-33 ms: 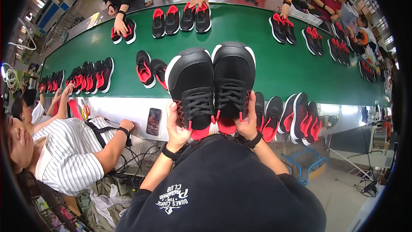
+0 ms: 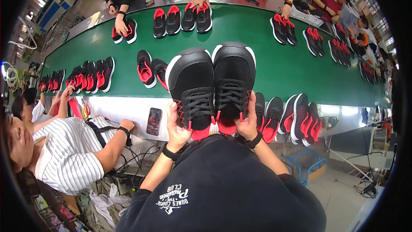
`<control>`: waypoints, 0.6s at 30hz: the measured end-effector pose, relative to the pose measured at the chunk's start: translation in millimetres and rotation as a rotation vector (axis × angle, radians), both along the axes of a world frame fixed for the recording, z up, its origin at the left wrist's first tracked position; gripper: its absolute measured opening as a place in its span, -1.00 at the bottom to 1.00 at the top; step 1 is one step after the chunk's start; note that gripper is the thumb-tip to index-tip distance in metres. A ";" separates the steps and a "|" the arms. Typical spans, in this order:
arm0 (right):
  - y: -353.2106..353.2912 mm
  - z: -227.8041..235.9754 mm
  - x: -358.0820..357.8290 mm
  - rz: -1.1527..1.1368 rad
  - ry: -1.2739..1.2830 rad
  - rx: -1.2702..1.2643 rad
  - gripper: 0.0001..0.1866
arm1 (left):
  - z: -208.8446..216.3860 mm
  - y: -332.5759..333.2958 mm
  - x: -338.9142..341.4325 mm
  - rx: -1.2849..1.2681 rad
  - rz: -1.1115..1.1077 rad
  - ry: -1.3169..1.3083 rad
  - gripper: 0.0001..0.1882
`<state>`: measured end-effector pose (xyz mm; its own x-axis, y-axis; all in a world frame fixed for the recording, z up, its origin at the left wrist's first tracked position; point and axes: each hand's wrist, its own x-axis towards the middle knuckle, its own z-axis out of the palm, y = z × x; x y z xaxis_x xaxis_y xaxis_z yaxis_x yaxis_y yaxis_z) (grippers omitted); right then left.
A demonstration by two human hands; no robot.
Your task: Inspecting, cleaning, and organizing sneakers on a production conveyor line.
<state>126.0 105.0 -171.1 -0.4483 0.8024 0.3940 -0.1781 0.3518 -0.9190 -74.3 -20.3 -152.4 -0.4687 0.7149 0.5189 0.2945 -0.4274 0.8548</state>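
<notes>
Black-and-red sneakers (image 2: 193, 79), a pair held up side by side before the wearer's body, toes pointing away.
Left hand (image 2: 177, 129) and right hand (image 2: 247, 125) grip the heel ends from the outer sides, partly closed around them; some fingers are hidden. Right of the pair, similar shoes (image 2: 272, 114) sit in a row at the pale ledge (image 2: 128, 107); a phone (image 2: 154, 121) lies to the left. Farther off, a green tabletop (image 2: 240, 25) bears more pairs, and co-workers' hands (image 2: 200, 0) touch some along its far edge.
</notes>
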 end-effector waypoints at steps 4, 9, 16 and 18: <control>-2.4 21.9 -4.9 0.024 -0.202 0.217 0.01 | 21.3 -15.6 6.4 -0.063 -0.017 -0.160 -0.17; 10.5 10.8 5.4 -0.078 -0.279 0.086 -0.08 | 13.1 11.7 15.3 -0.270 0.141 -0.023 -0.20; 11.8 -77.2 -19.8 0.099 -0.685 0.192 -0.05 | -68.1 -19.5 22.0 -0.752 0.517 0.283 -0.14; 1.0 -112.3 -18.8 0.157 -0.689 0.079 0.01 | -106.7 -18.8 31.1 -0.776 0.477 0.315 -0.12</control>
